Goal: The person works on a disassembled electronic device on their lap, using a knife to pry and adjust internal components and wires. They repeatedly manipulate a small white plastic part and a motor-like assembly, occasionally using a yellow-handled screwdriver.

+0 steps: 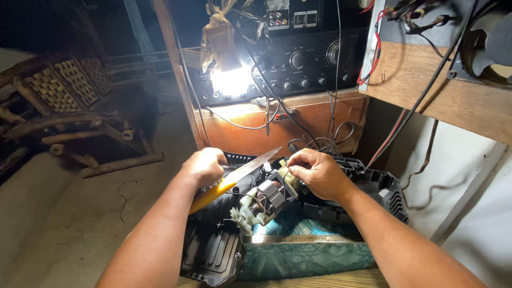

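My left hand [204,166] grips a knife [250,165] with a yellow handle, its blade pointing right and up toward the other hand. My right hand [319,172] pinches the upper end of a small electric motor [266,197], fingers closed on a pale wire or tab there. The motor has a copper winding, a grey metal core and a white plastic fan at its lower left end. It lies in an opened black plastic tool casing [213,250]. The blade tip ends just left of my right fingers.
A black audio amplifier [298,64] with knobs sits on a wooden shelf [298,120], a bright lamp [230,80] glaring beside it. Loose cables hang down. A wooden chair [69,106] stands left on the concrete floor. A fan [488,45] is top right.
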